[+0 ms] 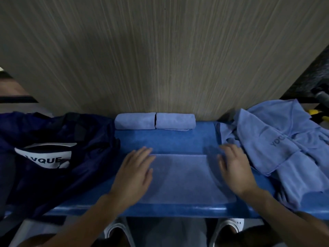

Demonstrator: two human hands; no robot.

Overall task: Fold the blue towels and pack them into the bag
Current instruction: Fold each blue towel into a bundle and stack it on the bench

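The left hand (133, 173) and right hand (235, 168) are pressing flat, fingers extended, smoothing the part-folded blue towel (181, 177); rolling it appears due next.

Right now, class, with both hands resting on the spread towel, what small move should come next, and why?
Probably grip the near edge of the flat towel and start rolling it away. The left hand and right hand lie open on its ends, and the two finished towels behind it are rolls lying crosswise.
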